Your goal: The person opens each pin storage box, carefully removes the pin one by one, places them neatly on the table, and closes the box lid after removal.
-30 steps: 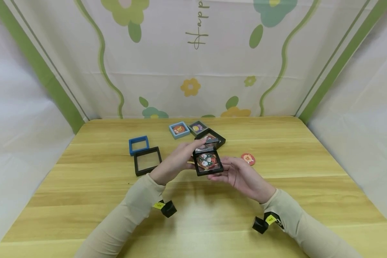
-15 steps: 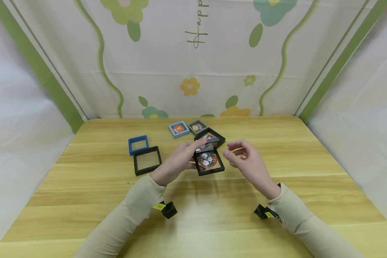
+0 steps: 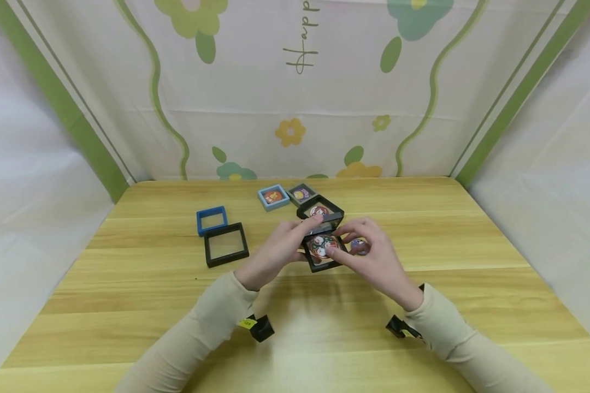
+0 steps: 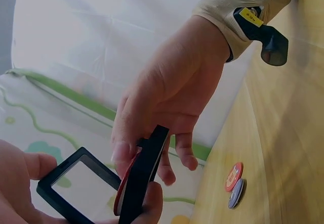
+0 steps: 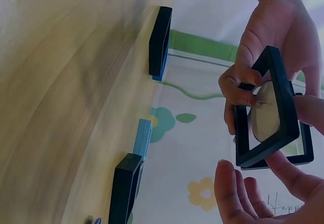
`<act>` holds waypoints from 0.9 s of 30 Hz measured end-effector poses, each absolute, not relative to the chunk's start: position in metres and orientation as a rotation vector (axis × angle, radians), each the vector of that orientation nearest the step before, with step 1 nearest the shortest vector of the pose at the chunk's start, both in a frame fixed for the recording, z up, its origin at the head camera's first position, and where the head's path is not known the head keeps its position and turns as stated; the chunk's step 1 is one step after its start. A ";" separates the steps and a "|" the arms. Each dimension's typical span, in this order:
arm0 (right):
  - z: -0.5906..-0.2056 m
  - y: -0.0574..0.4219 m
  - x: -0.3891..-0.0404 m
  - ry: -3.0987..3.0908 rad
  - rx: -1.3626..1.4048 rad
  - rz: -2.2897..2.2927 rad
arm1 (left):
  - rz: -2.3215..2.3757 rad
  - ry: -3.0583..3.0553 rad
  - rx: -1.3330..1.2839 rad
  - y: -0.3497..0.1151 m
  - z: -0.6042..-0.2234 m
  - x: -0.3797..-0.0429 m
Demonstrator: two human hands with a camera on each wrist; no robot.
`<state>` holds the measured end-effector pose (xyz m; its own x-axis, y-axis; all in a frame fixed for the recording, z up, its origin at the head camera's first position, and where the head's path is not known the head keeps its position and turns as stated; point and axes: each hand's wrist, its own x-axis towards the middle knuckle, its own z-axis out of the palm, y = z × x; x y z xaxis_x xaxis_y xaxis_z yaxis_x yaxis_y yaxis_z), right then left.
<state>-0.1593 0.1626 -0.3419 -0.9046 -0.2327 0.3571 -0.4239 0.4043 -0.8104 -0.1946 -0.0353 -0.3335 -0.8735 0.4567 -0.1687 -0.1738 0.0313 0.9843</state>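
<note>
My left hand (image 3: 277, 252) holds a hinged black display frame (image 3: 319, 267) above the table, its lid (image 3: 330, 218) standing partly raised. Inside the lower half is a round badge (image 3: 319, 245) with white figures on a green and red ground. In the right wrist view its pale back (image 5: 266, 115) shows through the clear film. My right hand (image 3: 381, 265) reaches in from the right, thumb on the badge and index finger curled near the hinge. The left wrist view shows the badge's red rim (image 4: 121, 189) standing slightly out from the frame.
Behind the hands lie another black frame with a badge (image 3: 319, 207), a light blue frame (image 3: 273, 197) and a grey-green frame (image 3: 302, 194). A blue frame (image 3: 211, 220) and a black frame (image 3: 226, 244) lie left. Red (image 4: 234, 177) and purple (image 4: 236, 193) badges lie right.
My right hand first let go of the frame and lifted away, then came back with its thumb on the badge. My left hand and the frame have shifted slightly right.
</note>
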 end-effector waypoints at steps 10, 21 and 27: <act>-0.372 0.173 -0.176 -2.502 0.600 1.491 | 1.887 1.905 0.291 -0.033 -0.333 -0.193; -0.372 0.174 -0.176 -2.511 0.567 1.534 | 1.851 1.950 0.299 -0.033 -0.334 -0.193; -0.372 0.174 -0.177 -2.529 0.479 1.569 | 1.844 1.979 0.302 -0.032 -0.336 -0.193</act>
